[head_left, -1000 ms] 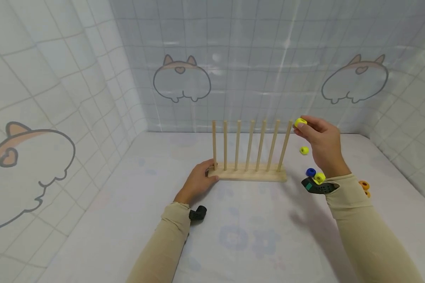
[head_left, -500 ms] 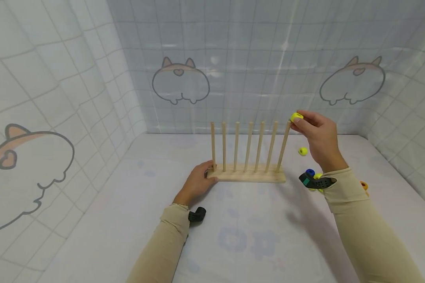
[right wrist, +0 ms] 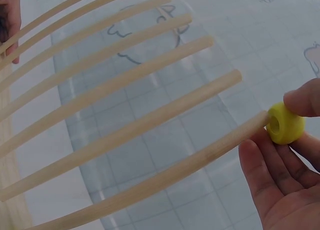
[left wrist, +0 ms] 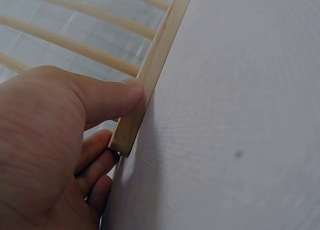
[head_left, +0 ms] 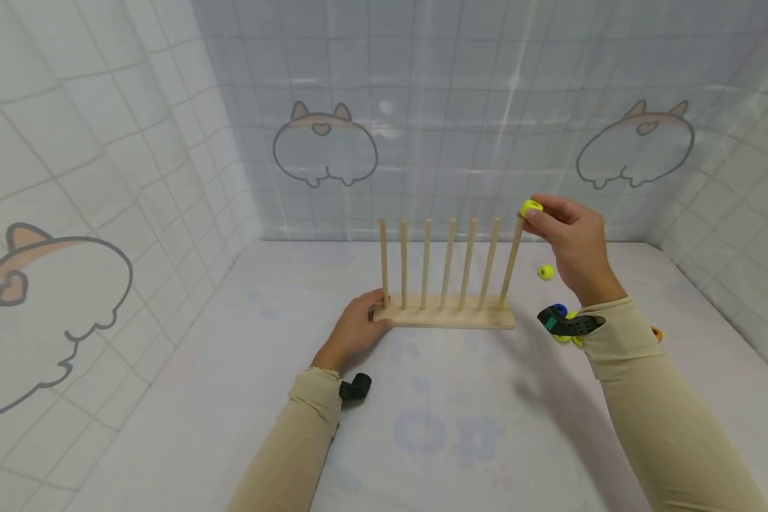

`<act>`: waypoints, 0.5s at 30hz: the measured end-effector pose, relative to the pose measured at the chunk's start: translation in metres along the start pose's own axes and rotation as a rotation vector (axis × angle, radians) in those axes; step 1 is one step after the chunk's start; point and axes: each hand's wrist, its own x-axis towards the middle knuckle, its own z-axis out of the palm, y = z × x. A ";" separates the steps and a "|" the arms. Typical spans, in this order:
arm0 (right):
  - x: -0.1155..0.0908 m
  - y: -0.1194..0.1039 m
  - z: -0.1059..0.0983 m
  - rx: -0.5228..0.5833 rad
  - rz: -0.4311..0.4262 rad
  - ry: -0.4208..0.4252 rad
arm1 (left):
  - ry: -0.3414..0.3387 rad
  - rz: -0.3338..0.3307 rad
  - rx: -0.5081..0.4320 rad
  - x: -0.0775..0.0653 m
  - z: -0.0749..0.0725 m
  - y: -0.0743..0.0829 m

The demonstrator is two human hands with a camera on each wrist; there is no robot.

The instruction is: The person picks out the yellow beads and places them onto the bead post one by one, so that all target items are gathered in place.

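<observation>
A wooden peg rack point(head_left: 448, 318) with several upright dowels stands on the table. My left hand point(head_left: 355, 328) grips the left end of its base; in the left wrist view the thumb point(left wrist: 117, 97) lies on the front edge and the other fingers reach behind. High at the right, my right hand point(head_left: 572, 238) pinches a yellow ring point(right wrist: 286, 124) between thumb and fingers. The ring sits right at the tip of the rightmost dowel point(right wrist: 200, 165), its hole turned toward the dowel end.
Right of the rack, a loose yellow ring point(head_left: 546, 272) lies on the table. A blue ring point(head_left: 560, 310) and more yellow ones are partly hidden under the right wrist's black camera point(head_left: 569, 323). An orange ring point(head_left: 657, 333) shows beyond the sleeve. Tile-patterned sheets surround the table.
My right hand has moved left and slightly up, bringing the yellow ring from beside the rightmost dowel to its tip. The left hand keeps its grip on the base.
</observation>
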 end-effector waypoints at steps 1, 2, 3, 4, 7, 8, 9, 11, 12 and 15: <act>0.000 0.000 0.000 -0.008 -0.002 -0.003 | 0.000 0.004 -0.001 0.000 0.000 0.000; 0.000 0.000 0.000 -0.020 -0.005 -0.007 | -0.002 0.003 0.000 0.000 0.000 0.000; 0.000 0.000 0.001 -0.032 -0.009 -0.012 | -0.003 0.004 0.001 0.000 0.000 0.000; -0.001 0.000 0.001 -0.044 -0.015 -0.016 | -0.005 0.004 0.000 -0.001 0.000 0.000; -0.002 0.000 0.000 -0.077 -0.029 -0.033 | -0.004 0.015 -0.001 -0.001 0.000 0.001; -0.002 0.000 0.001 -0.087 -0.032 -0.038 | -0.006 0.016 0.000 -0.001 0.000 0.001; -0.002 0.001 0.001 -0.094 -0.034 -0.041 | -0.005 0.020 0.001 -0.001 0.000 0.001; -0.002 0.001 0.001 -0.114 -0.034 -0.045 | -0.006 0.024 0.001 -0.001 0.000 0.001; -0.002 0.001 0.002 -0.121 -0.032 -0.045 | -0.005 0.029 0.000 -0.001 0.000 0.001; -0.002 0.000 0.002 -0.132 -0.020 -0.043 | -0.010 0.025 0.006 0.000 0.000 0.000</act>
